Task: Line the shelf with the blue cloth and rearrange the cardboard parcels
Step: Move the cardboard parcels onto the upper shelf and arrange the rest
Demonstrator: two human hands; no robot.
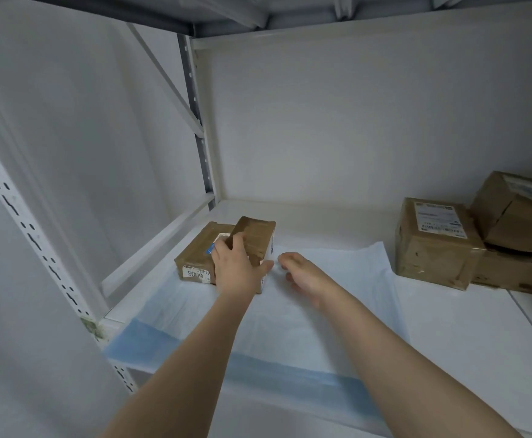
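Sorting step | left hand (pixel 236 273) fingers clamped small brown cardboard parcel (pixel 256 238) on thin blue cloth (pixel 337 298) | right hand (pixel 302 276) fingers were apart, empty | next needed: gentle let-go

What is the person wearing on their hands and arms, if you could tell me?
Nothing visible: the left hand and right hand are bare, with no gloves, rings or watch, and both forearms are uncovered down to the picture's lower edge, so no sleeve is in view.

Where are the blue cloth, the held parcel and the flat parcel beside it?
blue cloth (pixel 359 273): head view, bare far right part.
held parcel (pixel 258 238): head view, taped brown side.
flat parcel (pixel 195 257): head view, top face.
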